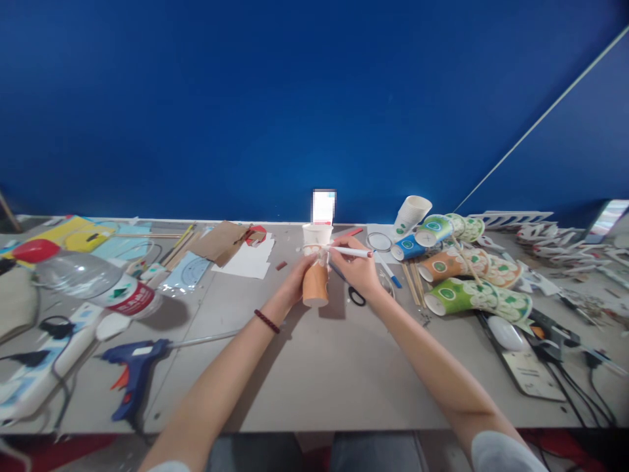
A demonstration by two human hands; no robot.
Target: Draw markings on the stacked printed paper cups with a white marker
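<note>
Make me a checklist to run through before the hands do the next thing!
1. Left hand on the orange paper cup: ok.
2. Marker pen in the right hand: ok.
3. Its tip touching a cup: cannot tell, too small to see.
4. Scissors well away from the right hand: not ok, they lie close by.
5. Blue glue gun out of both hands: ok, it is on the table.

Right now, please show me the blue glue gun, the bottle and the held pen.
Blue glue gun (pixel 142 367): head view, upper handle.
Bottle (pixel 93 282): head view, clear middle.
Held pen (pixel 352 251): head view, white barrel.
</note>
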